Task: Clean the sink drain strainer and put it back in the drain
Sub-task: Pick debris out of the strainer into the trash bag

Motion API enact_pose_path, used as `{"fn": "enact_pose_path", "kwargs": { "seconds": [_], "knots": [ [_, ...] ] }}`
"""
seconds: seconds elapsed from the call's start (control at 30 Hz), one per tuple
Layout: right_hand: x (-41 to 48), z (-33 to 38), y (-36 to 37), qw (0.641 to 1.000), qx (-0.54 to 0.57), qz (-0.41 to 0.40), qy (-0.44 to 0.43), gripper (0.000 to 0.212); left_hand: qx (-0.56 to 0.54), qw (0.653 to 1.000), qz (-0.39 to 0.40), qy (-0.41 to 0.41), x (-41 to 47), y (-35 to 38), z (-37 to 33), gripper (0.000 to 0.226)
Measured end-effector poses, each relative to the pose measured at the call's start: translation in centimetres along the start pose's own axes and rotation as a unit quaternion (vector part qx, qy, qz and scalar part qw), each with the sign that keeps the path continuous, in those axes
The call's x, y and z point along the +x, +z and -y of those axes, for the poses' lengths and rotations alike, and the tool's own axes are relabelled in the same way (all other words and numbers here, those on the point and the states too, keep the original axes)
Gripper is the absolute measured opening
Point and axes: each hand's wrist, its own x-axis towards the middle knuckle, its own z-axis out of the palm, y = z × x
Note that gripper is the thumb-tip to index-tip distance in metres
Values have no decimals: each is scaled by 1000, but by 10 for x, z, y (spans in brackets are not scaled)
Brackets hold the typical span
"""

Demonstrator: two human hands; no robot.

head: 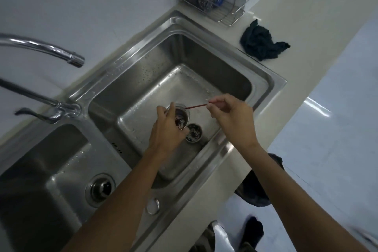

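My left hand (166, 129) holds a round metal drain strainer (181, 118) tilted above the floor of the right sink basin (184, 51). Dark wet debris shows inside the strainer cup. My right hand (229, 113) pinches a thin reddish stick (196, 106) whose far tip reaches the strainer's rim. Just below the strainer, on the basin floor, lies the open drain hole (194, 133) with specks of debris in it.
A left basin holds its own drain fitting (101, 188). Two faucet spouts (41, 47) reach in from the left. On the counter lie a dark rag (261, 44) and a wire rack (212, 2) with sponges. A dark bin (255, 190) stands on the floor below.
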Motion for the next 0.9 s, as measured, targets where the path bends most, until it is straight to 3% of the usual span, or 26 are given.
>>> {"fn": "enact_pose_path", "kwargs": {
  "seconds": [0.17, 0.4, 0.67, 0.9],
  "knots": [
    [-24, 16, -65, 990, 123, -65, 7, 8, -33, 997, -42, 47, -11, -5, -66, 106],
    [-77, -7, -165, 963, 180, -199, -2, 10, -76, 983, -74, 152, -34, 21, -181, 111],
    [-168, -94, -240, 938, 136, -315, 56, 6, -101, 959, 8, 264, -100, 125, -260, 82],
    [-216, -252, -214, 955, 23, -271, 119, 13, -114, 963, 99, 222, -126, 286, -231, 68]
  ]
}}
